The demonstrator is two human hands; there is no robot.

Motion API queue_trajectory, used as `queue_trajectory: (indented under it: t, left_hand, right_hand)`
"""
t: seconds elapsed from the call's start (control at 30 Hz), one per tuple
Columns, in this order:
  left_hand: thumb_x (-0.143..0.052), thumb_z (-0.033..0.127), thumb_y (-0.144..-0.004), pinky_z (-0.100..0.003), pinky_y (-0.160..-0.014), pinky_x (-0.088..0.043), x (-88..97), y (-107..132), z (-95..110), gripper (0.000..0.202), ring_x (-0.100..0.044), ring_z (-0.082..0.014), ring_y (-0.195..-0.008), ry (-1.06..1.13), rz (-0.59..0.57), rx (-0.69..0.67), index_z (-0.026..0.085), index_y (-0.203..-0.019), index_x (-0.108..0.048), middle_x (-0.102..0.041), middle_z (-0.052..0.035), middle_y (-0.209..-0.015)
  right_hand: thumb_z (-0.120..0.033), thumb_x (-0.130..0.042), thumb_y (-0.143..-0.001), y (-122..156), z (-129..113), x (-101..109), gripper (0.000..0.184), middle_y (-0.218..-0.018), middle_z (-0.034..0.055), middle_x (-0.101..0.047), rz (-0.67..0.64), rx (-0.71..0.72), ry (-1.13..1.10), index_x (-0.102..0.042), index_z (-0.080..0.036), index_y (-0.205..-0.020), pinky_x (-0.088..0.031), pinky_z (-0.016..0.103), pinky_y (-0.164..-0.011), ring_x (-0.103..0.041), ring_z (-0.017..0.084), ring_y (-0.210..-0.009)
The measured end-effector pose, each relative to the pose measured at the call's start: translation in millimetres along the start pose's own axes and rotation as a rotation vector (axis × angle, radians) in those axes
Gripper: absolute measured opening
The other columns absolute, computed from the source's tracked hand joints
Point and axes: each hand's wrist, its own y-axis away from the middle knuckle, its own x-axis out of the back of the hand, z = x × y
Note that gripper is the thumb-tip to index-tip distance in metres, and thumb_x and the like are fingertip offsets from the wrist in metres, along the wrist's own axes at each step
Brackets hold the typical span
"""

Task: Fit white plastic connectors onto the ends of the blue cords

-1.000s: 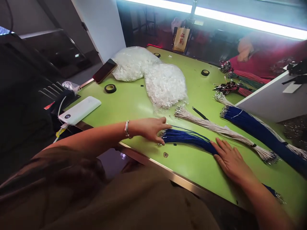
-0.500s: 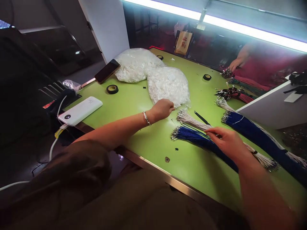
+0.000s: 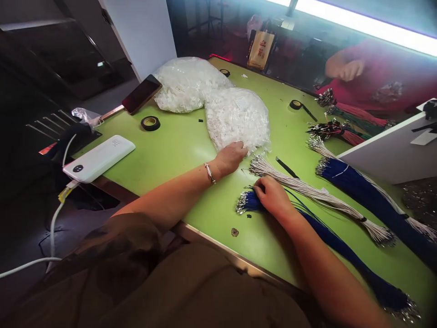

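My left hand, a bracelet on its wrist, rests at the near edge of a clear bag of small white parts; its fingers are curled at the bag's edge and what they hold is hidden. My right hand is closed over the end of a bundle of blue wires with metal terminals, close to the terminal tips. A bundle of white wires lies just beyond it.
A second bag of white parts, a phone, a tape roll and a white power bank lie to the left on the green table. More wire bundles lie right. Another person works opposite.
My right hand has moved left along the blue wire bundle to its terminal end and closed on it. My left hand has stayed at the bag's edge. The view shifted slightly.
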Motion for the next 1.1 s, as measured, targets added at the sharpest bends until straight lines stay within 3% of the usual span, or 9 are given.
queue_trajectory:
  t: [0.2,0.3,0.4,0.47,0.57,0.63,0.7,0.87,1.1]
  left_hand:
    - [-0.044,0.001,-0.085,-0.037,-0.082,-0.05,-5.3,0,-8,0.032,-0.063,-0.0262,-0.095,0.068,0.046,-0.024,0.01,-0.104,-0.068,-0.066,-0.016,-0.1]
    - [-0.045,-0.004,-0.079,-0.036,-0.085,-0.051,-3.3,1,-10,0.042,-0.063,-0.0237,-0.097,0.206,0.155,-0.037,0.013,-0.108,-0.07,-0.068,-0.0127,-0.102]
    - [-0.049,-0.004,-0.076,-0.034,-0.084,-0.052,7.6,1,-3,0.043,-0.064,-0.0195,-0.091,0.459,0.24,0.011,0.017,-0.103,-0.075,-0.07,-0.0082,-0.097]
    - [-0.056,0.0,-0.076,-0.032,-0.078,-0.054,16.0,4,7,0.031,-0.064,-0.0162,-0.077,0.761,0.178,0.102,0.014,-0.093,-0.077,-0.071,-0.0061,-0.083]
    - [-0.069,0.006,-0.076,-0.028,-0.068,-0.055,21.3,11,27,0.012,-0.062,-0.0113,-0.061,1.346,-0.059,0.278,0.008,-0.085,-0.076,-0.069,-0.0044,-0.066]
    - [-0.075,0.008,-0.075,-0.025,-0.068,-0.056,18.1,17,37,0.006,-0.064,-0.0097,-0.06,1.68,-0.175,0.395,0.007,-0.081,-0.074,-0.069,-0.0044,-0.066]
    - [-0.079,0.008,-0.074,-0.02,-0.068,-0.056,11.3,22,45,0.008,-0.067,-0.0088,-0.063,1.899,-0.219,0.51,0.007,-0.078,-0.072,-0.07,-0.0048,-0.07]
    - [-0.077,0.008,-0.078,-0.016,-0.063,-0.055,-6.8,26,51,0.008,-0.067,-0.0069,-0.062,2.037,-0.305,0.642,0.006,-0.077,-0.069,-0.069,-0.0045,-0.072]
    - [-0.077,0.011,-0.079,-0.016,-0.067,-0.054,-16.0,25,48,0.01,-0.066,-0.0061,-0.066,2.08,-0.349,0.545,0.006,-0.082,-0.069,-0.07,-0.0038,-0.075]
  right_hand:
    - [-0.024,-0.052,-0.087,13,-20,-6,0.012,-0.084,0.0059,-0.062,0.014,0.053,-0.096,-0.055,-0.025,-0.076,-0.047,0.036,-0.073,-0.059,0.023,-0.08]
    - [-0.026,-0.053,-0.084,8,-17,9,0.01,-0.077,0.0039,-0.062,0.085,0.002,-0.182,-0.054,-0.024,-0.075,-0.046,0.034,-0.068,-0.057,0.02,-0.07]
    - [-0.03,-0.054,-0.083,5,-16,28,0.011,-0.066,0.0011,-0.061,0.175,-0.138,-0.309,-0.055,-0.023,-0.075,-0.04,0.031,-0.058,-0.049,0.016,-0.056]
    - [-0.032,-0.058,-0.08,5,-15,35,0.013,-0.062,-0.0006,-0.06,0.195,-0.205,-0.466,-0.056,-0.022,-0.073,-0.038,0.029,-0.054,-0.047,0.013,-0.052]
    - [-0.039,-0.066,-0.074,7,-11,34,0.02,-0.064,-0.0012,-0.062,0.229,-0.306,-0.768,-0.064,-0.02,-0.079,-0.032,0.026,-0.047,-0.041,0.01,-0.048]
    - [-0.043,-0.07,-0.07,9,-6,28,0.028,-0.066,-0.0014,-0.062,0.292,-0.361,-0.925,-0.068,-0.018,-0.083,-0.028,0.025,-0.043,-0.037,0.008,-0.045]
    - [-0.043,-0.073,-0.067,11,-2,22,0.029,-0.064,-0.0015,-0.061,0.359,-0.359,-0.981,-0.068,-0.017,-0.079,-0.03,0.024,-0.044,-0.038,0.008,-0.047]
    - [-0.035,-0.066,-0.072,17,-6,14,0.017,-0.061,-0.0018,-0.059,0.457,-0.261,-0.771,-0.065,-0.018,-0.07,-0.039,0.025,-0.052,-0.045,0.01,-0.053]
    - [-0.026,-0.056,-0.081,18,-10,10,0.012,-0.061,-0.0027,-0.057,0.598,-0.104,-0.413,-0.06,-0.02,-0.072,-0.043,0.026,-0.057,-0.048,0.011,-0.053]
